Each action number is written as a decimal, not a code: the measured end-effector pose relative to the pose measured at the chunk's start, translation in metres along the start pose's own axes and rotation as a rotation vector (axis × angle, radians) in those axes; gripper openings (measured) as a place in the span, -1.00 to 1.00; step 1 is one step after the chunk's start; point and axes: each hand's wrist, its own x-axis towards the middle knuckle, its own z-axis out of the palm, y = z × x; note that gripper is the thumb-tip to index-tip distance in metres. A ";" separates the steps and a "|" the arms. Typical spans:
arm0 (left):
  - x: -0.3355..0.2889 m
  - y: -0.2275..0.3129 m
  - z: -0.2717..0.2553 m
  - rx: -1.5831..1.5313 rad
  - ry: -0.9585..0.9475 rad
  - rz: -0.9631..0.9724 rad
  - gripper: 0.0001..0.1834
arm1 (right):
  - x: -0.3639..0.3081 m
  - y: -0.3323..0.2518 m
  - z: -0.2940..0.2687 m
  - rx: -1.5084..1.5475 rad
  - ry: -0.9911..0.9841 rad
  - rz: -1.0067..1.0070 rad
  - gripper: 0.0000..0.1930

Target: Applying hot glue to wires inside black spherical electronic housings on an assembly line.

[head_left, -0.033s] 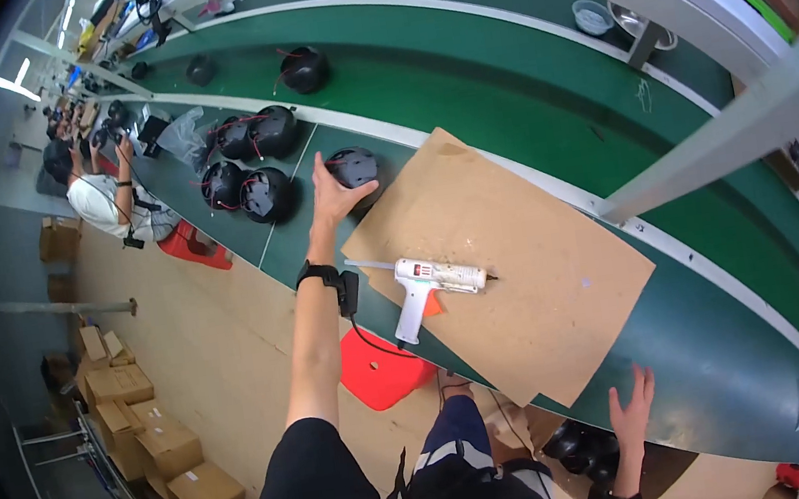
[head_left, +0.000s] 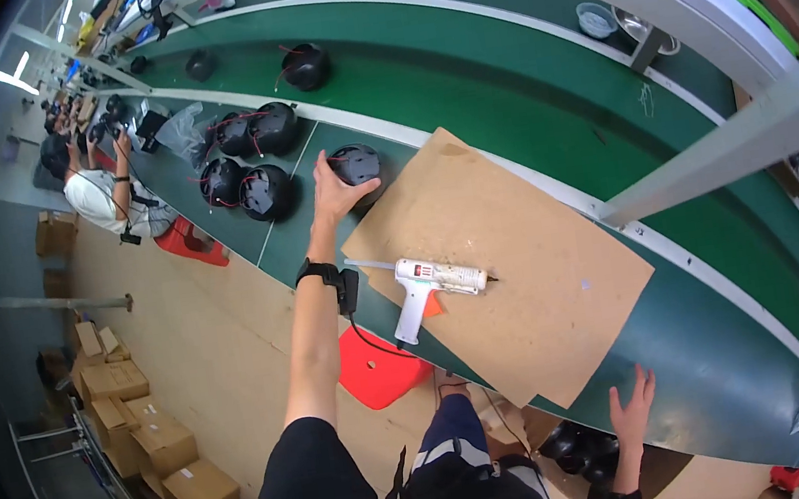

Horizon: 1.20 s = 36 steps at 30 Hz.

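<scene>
A round black plastic housing [head_left: 357, 163] sits on the green bench to the left of a brown cardboard sheet. My left hand [head_left: 336, 193] is wrapped about its near side, fingers on the left and thumb at the front. The far side of that grip is hidden. On the cardboard [head_left: 545, 281] lies a white glue gun [head_left: 439, 278], its nozzle pointing right and a glue stick out of its back end. My right hand [head_left: 634, 402] is empty over the bench's near edge, with its fingers spread.
Several black housings with red wires [head_left: 265, 193] stand left of my left hand. Another housing [head_left: 305, 66] rests on the green belt beyond the rail. A grey post [head_left: 728, 140] rises at the right. Below are a red stool [head_left: 376, 374] and a box of black parts [head_left: 579, 450]. A person [head_left: 105, 197] sits far left.
</scene>
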 end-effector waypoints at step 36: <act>-0.451 0.429 0.310 0.022 -0.866 1.046 0.38 | -0.177 0.203 -0.012 0.781 0.769 0.508 -0.69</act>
